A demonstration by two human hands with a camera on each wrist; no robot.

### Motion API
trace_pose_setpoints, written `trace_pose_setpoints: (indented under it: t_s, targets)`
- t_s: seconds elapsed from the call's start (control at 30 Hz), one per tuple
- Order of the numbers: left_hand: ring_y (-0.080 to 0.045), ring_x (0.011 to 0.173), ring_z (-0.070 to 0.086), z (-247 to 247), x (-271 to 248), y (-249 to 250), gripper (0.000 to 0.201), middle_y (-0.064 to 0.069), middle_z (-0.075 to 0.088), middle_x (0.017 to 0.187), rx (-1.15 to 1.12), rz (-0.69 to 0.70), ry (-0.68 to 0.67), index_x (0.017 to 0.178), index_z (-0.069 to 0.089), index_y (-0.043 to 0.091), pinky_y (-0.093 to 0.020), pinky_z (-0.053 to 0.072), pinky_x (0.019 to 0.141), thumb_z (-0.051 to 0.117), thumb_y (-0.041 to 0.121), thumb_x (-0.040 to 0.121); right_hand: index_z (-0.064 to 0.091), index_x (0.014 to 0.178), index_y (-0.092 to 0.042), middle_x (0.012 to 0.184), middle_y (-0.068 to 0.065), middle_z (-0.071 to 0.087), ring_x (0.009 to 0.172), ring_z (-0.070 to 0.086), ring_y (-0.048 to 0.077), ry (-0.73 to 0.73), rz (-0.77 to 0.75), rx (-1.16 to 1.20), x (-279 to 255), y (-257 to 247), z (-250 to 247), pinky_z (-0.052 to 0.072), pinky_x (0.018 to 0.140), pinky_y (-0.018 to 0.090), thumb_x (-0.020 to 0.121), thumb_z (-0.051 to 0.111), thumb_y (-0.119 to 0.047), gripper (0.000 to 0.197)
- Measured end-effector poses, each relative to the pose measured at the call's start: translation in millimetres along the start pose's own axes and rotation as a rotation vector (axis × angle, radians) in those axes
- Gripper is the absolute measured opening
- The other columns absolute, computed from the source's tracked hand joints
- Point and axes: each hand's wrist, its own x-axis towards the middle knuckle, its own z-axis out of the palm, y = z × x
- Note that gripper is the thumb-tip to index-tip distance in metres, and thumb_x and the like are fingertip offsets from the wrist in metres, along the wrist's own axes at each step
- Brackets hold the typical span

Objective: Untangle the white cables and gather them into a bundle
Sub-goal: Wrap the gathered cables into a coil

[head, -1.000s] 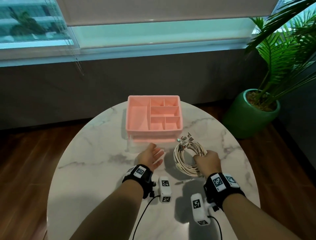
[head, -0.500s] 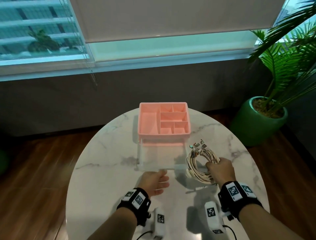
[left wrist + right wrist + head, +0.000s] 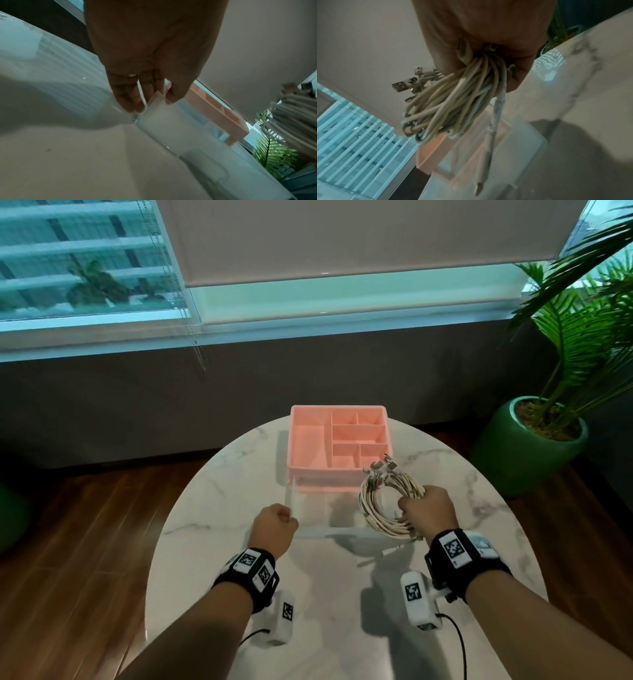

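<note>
White cables (image 3: 383,501) sat wound into one coil of loops, the USB plugs (image 3: 380,470) fanned out together at its far end, just in front of the pink compartment organiser (image 3: 339,440). The right hand (image 3: 428,515) was closed in a fist round the near side of the coil, holding it up off the marble table (image 3: 205,542); in the right wrist view the strands (image 3: 453,101) ran out of the fist in a fairly tidy sheaf, with one loose end (image 3: 488,135) dangling below it toward the clear plastic lid (image 3: 315,508). By the look of it the untangling was done and the gathering nearly so: what was left seemed to be tucking in that trailing end and perhaps securing or setting the bundle down.

The left hand (image 3: 274,523) had its fingers (image 3: 130,97) and thumb curled over the near-left corner of the clear lid (image 3: 171,128), pinching its edge against the table.

Compared with a second earlier, the left hand had gone from lying open, palm up beside the coil, to gripping the lid's corner, and it sat further left and nearer the body. The right hand's hold on the coil was unchanged, though the coil now stood nearer the organiser's front right corner. The head view had also tilted up, showing more window and blind.
</note>
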Motion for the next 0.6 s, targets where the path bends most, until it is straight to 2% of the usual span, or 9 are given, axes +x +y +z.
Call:
trace_pose_setpoints:
  t_s: [0.1, 0.23, 0.37, 0.47, 0.6]
  targets:
    - [-0.019, 0.089, 0.063, 3, -4, -3, 0.026, -0.003, 0.069, 0.091, 0.013, 0.004, 0.017, 0.113, 0.071, 0.005, -0.023, 0.044, 0.078, 0.069, 0.008, 0.088, 0.068, 0.074, -0.012, 0.072, 0.009, 0.069, 0.069, 0.067, 0.028, -0.042, -0.072, -0.057, 8, -23, 7, 0.046, 0.054, 0.026, 0.075, 0.067, -0.013, 0.002]
    - [-0.019, 0.087, 0.064, 7, -7, -6, 0.025, -0.002, 0.07, 0.091, -0.004, -0.012, 0.026, 0.113, 0.072, 0.006, -0.022, 0.044, 0.077, 0.068, 0.008, 0.088, 0.072, 0.09, -0.013, 0.082, 0.005, 0.066, 0.079, 0.06, 0.027, -0.077, -0.233, -0.135, 23, -54, 26, 0.041, 0.072, 0.027, 0.08, 0.068, -0.013, 0.01]
    - [-0.018, 0.089, 0.065, 9, -5, -10, 0.026, -0.003, 0.072, 0.095, -0.006, -0.011, 0.031, 0.113, 0.072, 0.008, -0.022, 0.046, 0.08, 0.069, 0.012, 0.088, 0.071, 0.102, -0.014, 0.089, 0.001, 0.065, 0.081, 0.057, 0.023, -0.133, -0.372, -0.167, 34, -71, 54, 0.04, 0.074, 0.026, 0.083, 0.07, -0.016, 0.019]
    - [-0.015, 0.087, 0.066, 10, -5, -12, 0.024, -0.002, 0.073, 0.097, -0.023, -0.01, 0.031, 0.112, 0.072, 0.01, -0.021, 0.045, 0.078, 0.068, 0.014, 0.089, 0.069, 0.107, -0.016, 0.09, -0.004, 0.064, 0.082, 0.058, 0.019, -0.215, -0.433, -0.205, 34, -66, 76, 0.042, 0.075, 0.025, 0.084, 0.068, -0.011, 0.023]
    - [-0.01, 0.085, 0.065, 12, -5, -14, 0.02, 0.001, 0.073, 0.097, -0.064, -0.027, 0.053, 0.109, 0.071, 0.013, -0.018, 0.044, 0.075, 0.069, 0.016, 0.089, 0.062, 0.1, -0.016, 0.087, -0.001, 0.067, 0.083, 0.065, 0.023, -0.261, -0.41, -0.327, 33, -41, 93, 0.045, 0.07, 0.027, 0.086, 0.068, -0.014, 0.015]
